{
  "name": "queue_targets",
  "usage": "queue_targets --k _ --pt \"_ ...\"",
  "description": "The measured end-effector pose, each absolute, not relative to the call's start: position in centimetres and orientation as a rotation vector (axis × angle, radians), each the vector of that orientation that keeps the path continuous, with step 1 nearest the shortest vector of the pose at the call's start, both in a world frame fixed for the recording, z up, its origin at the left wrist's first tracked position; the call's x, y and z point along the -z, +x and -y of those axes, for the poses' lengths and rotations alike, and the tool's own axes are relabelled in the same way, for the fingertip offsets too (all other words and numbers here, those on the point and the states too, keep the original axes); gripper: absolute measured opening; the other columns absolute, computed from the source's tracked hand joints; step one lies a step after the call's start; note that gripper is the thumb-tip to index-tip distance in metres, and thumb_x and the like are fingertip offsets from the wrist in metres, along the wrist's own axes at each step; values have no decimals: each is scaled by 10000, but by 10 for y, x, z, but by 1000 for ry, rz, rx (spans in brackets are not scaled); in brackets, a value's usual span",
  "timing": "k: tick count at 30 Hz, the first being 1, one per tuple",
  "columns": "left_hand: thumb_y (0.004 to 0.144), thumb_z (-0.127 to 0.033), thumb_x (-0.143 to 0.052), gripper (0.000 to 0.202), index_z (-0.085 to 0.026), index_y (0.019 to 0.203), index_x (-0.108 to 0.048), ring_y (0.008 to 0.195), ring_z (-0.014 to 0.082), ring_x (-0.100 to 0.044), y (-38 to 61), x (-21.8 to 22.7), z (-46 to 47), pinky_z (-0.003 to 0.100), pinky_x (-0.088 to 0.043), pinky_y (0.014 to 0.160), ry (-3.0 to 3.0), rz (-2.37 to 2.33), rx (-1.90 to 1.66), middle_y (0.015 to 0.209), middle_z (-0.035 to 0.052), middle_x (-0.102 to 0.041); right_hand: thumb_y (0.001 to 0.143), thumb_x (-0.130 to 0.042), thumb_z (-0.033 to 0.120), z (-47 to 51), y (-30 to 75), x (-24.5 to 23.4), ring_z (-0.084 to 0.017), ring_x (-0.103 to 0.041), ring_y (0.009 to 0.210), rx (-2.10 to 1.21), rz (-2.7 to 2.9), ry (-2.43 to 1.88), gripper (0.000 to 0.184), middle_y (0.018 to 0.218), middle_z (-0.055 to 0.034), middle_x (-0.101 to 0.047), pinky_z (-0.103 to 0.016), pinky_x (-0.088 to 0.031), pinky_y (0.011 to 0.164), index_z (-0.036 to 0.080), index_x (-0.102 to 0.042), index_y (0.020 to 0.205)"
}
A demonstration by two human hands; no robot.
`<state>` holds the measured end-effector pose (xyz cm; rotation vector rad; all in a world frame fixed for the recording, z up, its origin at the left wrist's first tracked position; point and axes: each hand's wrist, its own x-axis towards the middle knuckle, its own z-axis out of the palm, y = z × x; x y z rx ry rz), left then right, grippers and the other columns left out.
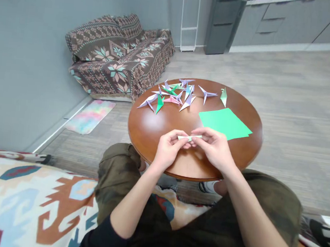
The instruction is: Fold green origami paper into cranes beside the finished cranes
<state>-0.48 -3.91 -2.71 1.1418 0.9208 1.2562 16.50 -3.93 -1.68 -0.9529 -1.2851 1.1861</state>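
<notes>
Between my two hands, over the near part of the round table, is a narrow folded strip of pale green paper (189, 138). My left hand (171, 144) pinches its left end between thumb and fingers. At the other end, my right hand (213, 145) pinches it the same way. Some of the strip is covered by the fingertips. Just beyond my right hand lies a stack of bright green paper sheets (225, 122). Several folded paper cranes (172, 99) in purple, green, pink and white are grouped at the table's far left.
The brown round table (155, 132) stands in front of my knees. A pale green crane (223, 97) and a purple one (207, 93) sit apart at the back. Beyond are a covered sofa (118, 59), a tie-dyed mat (90, 116) and grey cabinets (282, 20).
</notes>
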Motion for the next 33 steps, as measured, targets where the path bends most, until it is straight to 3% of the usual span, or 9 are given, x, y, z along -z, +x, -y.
queue_targets --k 4,14,22,33 --pt "783 -349 -859 285 -136 931 -743 698 148 -739 -4 27 38 283 -624 767 1144 -940 -1260 778 27 -769 782 -856 370 40 164 18 -221 -783 719 -1232 1255 -953 212 775 -46 -805 -362 -651 752 188 -769 847" --pt "726 -331 -907 301 -126 887 -756 687 164 -742 -6 29 38 311 -629 763 1138 -963 -1307 759 50 -784 724 -900 427 38 159 22 -214 -782 691 -1229 1178 -957 340 742 -37 -780 -358 -659 729 197 -679 840" --pt "717 -315 -913 286 -126 857 -750 660 166 -754 -6 27 41 283 -630 708 1148 -962 -1273 717 51 -785 737 -886 388 40 164 17 -245 -792 717 -1287 1282 -988 266 761 -80 -805 -364 -646 724 175 -738 796" --pt "719 -431 -901 418 -124 957 -748 711 178 -784 -7 28 37 314 -666 790 985 -971 -1275 835 78 -812 744 -827 320 40 159 18 -218 -743 697 -1088 1266 -1058 155 753 -41 -774 -351 -600 697 201 -732 772"
